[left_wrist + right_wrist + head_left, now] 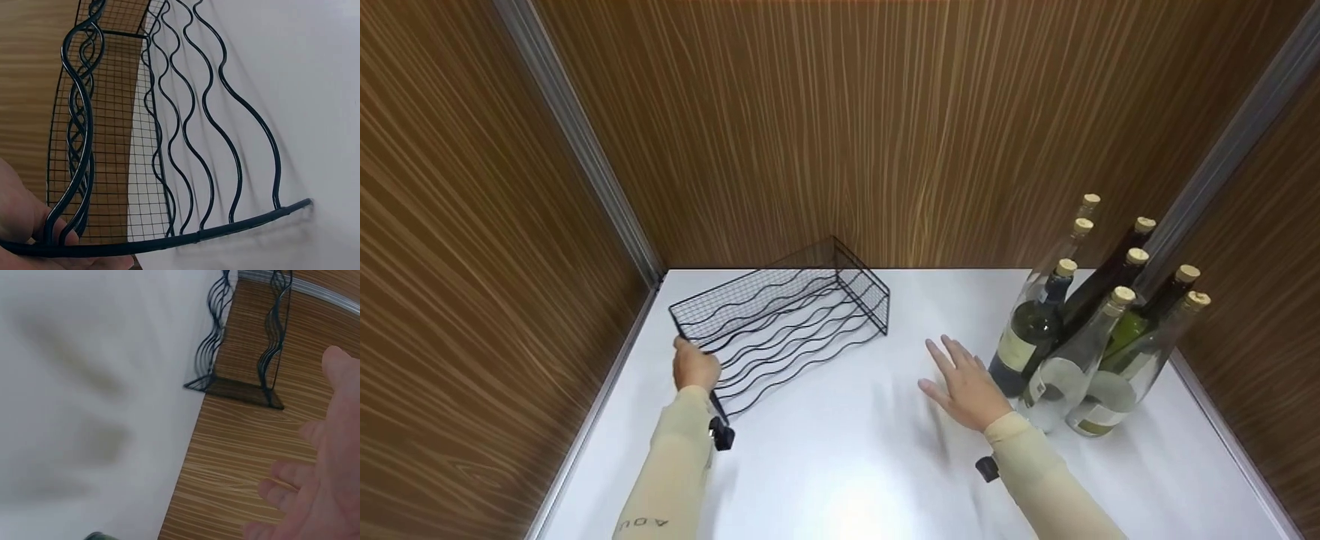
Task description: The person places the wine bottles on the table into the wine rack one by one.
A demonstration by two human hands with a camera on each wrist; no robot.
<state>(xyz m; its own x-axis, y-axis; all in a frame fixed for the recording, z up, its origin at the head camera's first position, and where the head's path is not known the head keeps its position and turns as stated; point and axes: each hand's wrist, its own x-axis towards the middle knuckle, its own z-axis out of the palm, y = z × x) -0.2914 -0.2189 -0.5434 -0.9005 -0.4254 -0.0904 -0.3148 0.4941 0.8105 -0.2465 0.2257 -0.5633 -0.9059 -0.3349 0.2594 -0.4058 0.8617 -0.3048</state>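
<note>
A black wire wine rack point(864, 296) with wavy bars and mesh sides sits on the white table, toward the left. My left hand point(695, 366) grips the near-left end of it; in the left wrist view the thumb and fingers of that hand point(19, 216) wrap round the end bar point(169, 243). Over the table, just left of several corked bottles, my right hand point(969, 390) is held with spread fingers and nothing in it. Closest to that hand are a dark green wine bottle point(1024, 334) and a clear bottle point(1065, 379).
The bottles stand upright in a tight group at the right, with dark bottles point(1110, 274) behind the front ones. Wood-grain panels point(885, 135) wall in the white table point(825, 465) at the back and both sides. Metal strips point(585, 142) run along the corners.
</note>
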